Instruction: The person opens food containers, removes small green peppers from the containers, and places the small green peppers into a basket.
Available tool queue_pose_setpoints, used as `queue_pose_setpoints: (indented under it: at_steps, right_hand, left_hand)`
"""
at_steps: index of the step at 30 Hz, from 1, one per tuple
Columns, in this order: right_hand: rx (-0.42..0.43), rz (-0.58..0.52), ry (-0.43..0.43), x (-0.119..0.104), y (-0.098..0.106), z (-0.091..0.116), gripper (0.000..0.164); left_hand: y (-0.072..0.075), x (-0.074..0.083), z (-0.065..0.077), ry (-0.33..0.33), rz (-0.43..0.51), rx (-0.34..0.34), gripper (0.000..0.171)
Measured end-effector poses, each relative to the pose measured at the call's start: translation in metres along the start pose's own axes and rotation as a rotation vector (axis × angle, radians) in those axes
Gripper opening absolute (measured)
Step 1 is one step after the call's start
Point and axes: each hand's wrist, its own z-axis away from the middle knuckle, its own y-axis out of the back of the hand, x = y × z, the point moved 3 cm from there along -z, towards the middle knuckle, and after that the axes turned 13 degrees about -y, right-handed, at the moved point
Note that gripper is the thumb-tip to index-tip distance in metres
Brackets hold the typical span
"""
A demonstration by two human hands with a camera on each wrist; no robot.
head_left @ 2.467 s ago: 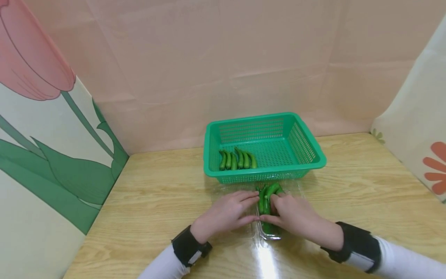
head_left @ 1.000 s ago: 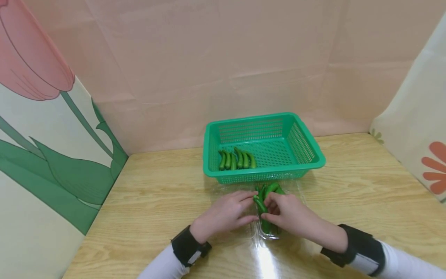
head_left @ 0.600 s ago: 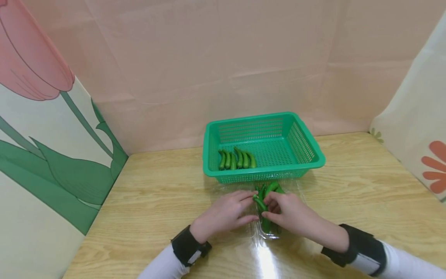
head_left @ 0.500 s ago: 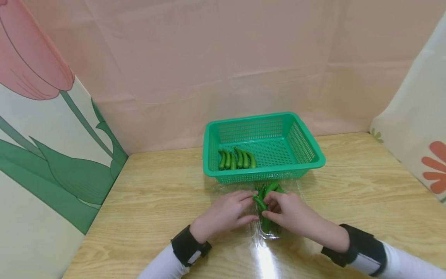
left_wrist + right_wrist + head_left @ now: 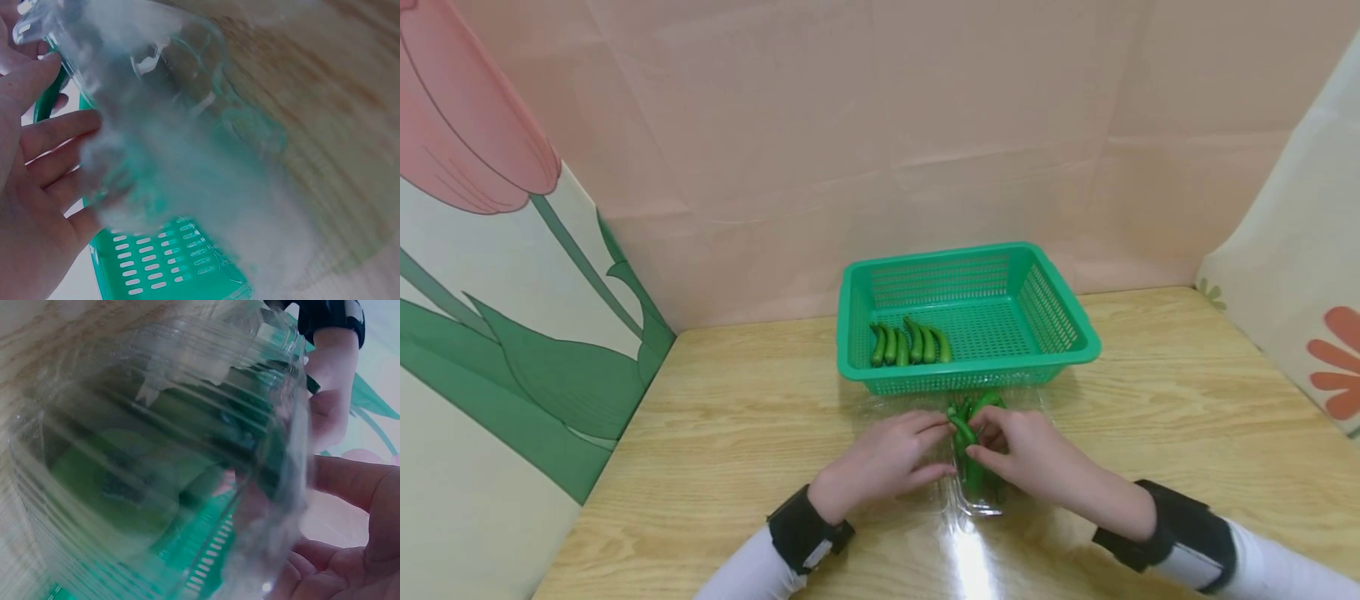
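A clear plastic clamshell box [image 5: 979,505] lies unfolded on the table, with several green chili peppers [image 5: 974,477] in its right half. Over that half my right hand [image 5: 1037,454] pinches one green chili pepper [image 5: 962,427] between thumb and fingers, its stem end pointing up and left. My left hand [image 5: 887,458] lies across the other half, its fairly straight fingers touching the plastic near the middle fold. In the left wrist view the clear plastic [image 5: 187,125] covers much of the scene. Through the box wall in the right wrist view, green peppers [image 5: 112,487] look blurred.
Right behind the box stands a green plastic basket [image 5: 970,367], with several green chili peppers [image 5: 910,343] lined up at its left front. The wooden table [image 5: 737,417] meets a pink backdrop [image 5: 775,167] at the rear.
The right hand drew a pepper up from the pile, its stem end now to the left. Lately it shifted slightly away from the body with the pepper. The left hand stayed put.
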Motion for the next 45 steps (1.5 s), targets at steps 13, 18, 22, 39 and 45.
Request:
queue_pose_setpoints:
  at_steps: [13,18,22,39,45]
  right_hand:
    - [0.01,-0.024,0.017,0.001,0.007,-0.001,0.024]
    - [0.03,-0.018,0.026,0.002,0.011,-0.003,0.026]
    - [0.045,-0.015,0.028,0.002,0.015,-0.005,0.025]
    - [0.127,0.008,0.038,0.002,0.038,-0.019,0.028]
    - [0.134,0.029,0.022,0.001,0.047,-0.026,0.03]
  left_hand:
    - [0.0,0.0,0.002,0.002,0.017,-0.011,0.055]
    - [-0.002,-0.001,0.002,0.006,0.022,-0.01,0.056]
    - [-0.003,-0.001,0.002,0.006,0.023,-0.009,0.056]
    - [-0.001,-0.001,0.0,0.008,0.012,-0.034,0.057]
    - [-0.001,0.0,0.0,0.014,0.014,-0.038,0.057]
